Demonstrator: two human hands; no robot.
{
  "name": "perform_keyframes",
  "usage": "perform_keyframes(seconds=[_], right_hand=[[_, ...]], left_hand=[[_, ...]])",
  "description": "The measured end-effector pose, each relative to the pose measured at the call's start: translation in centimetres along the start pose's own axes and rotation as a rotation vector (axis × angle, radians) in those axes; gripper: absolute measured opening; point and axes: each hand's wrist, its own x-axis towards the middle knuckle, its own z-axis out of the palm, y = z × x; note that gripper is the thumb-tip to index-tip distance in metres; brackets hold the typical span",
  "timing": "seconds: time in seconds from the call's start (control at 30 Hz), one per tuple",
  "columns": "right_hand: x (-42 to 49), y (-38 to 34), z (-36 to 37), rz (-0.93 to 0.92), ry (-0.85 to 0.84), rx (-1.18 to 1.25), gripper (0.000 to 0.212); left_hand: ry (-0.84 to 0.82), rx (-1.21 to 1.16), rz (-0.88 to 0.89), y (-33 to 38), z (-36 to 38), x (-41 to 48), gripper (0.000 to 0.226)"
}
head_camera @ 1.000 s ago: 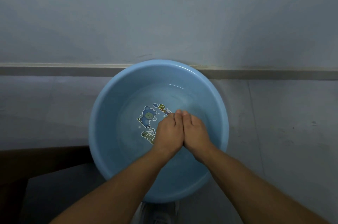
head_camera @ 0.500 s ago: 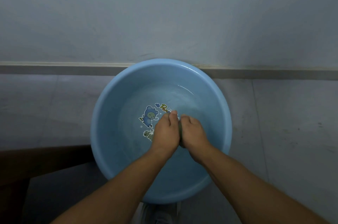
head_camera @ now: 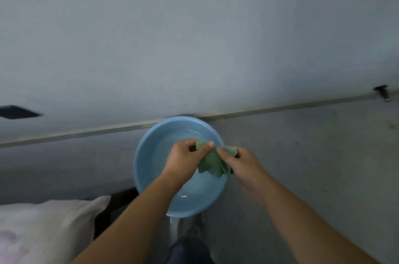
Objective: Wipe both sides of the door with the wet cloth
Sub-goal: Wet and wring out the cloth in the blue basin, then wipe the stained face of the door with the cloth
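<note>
A green wet cloth (head_camera: 212, 161) hangs between my two hands above a round blue basin (head_camera: 149, 168) that holds a little water. My left hand (head_camera: 185, 159) grips the cloth's upper left end, with the thumb laid along its top. My right hand (head_camera: 241, 162) pinches the cloth's right end. The cloth's lower folds droop over the basin. No door shows in this view.
The basin stands on a grey floor against a pale wall with a light skirting strip (head_camera: 86, 132). A white sack (head_camera: 43, 229) lies at the lower left. My shoe (head_camera: 191, 228) is just below the basin. A small dark fitting (head_camera: 382, 92) sits on the skirting at far right.
My hands have lifted out of the basin and the green cloth now shows between them. The view has pulled back and tilted, so the basin looks smaller.
</note>
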Motion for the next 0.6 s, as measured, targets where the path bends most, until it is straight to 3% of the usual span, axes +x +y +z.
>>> perform_keyframes(seconds=[0.2,0.3,0.47,0.6], right_hand=[[-15.7,-12.7,-6.8,-0.01,0.113,0.071,0.013],[-23.0,-18.4,-10.3,-0.022,0.252,0.113,0.028],[-33.1,-24.1,-17.3,-0.042,0.49,0.267,0.01],[-40.2,-25.9,-23.1,-0.045,0.651,0.491,0.017]], left_hand=[[-0.172,0.224,0.1,18.0,0.6,-9.5,0.012],[-0.262,0.305,0.172,26.6,2.6,-13.7,0.013],[-0.478,0.395,0.293,37.7,9.4,-18.9,0.01],[-0.634,0.457,0.397,43.3,17.7,-22.4,0.01]])
